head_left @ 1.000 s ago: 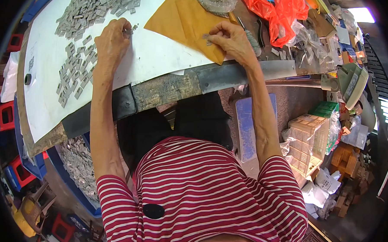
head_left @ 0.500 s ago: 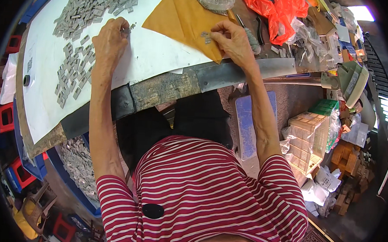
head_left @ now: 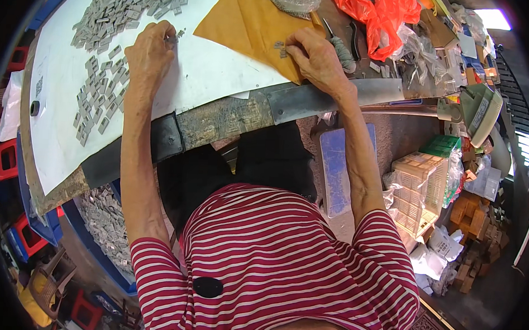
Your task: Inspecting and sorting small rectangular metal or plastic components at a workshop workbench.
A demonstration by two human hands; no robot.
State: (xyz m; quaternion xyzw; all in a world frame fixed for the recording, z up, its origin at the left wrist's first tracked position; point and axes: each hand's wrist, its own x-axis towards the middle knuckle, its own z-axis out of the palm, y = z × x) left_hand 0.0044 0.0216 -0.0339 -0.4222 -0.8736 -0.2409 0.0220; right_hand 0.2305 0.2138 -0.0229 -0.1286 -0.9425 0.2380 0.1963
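Observation:
On the white sheet [head_left: 221,83] covering the bench, my left hand [head_left: 149,52] is closed, its thumb and fingers brought together beside a few tiny grey bits [head_left: 181,33]. What its fingertips hold is hidden. A large heap of small grey rectangular metal pieces [head_left: 120,14] lies just beyond it, and a looser spread of the same pieces [head_left: 99,96] is to its left. My right hand [head_left: 319,58] is over the brown paper [head_left: 241,25], thumb and fingertips pinched together. Small grey pieces [head_left: 282,52] lie right at those fingertips; whether one is gripped cannot be made out.
A clear bag of small parts [head_left: 292,1] sits on the paper's far edge. Right of it are a screwdriver-like tool [head_left: 329,29], a string-wound bundle [head_left: 343,55] and a red plastic bag [head_left: 377,22]. A lamp head [head_left: 479,115] juts out at the right. Below left stands a blue bin of grey pieces [head_left: 105,223].
My right hand has shifted slightly, its wrist turning a little to the right, while its fingertips stay by the grey pieces. My left hand has barely moved.

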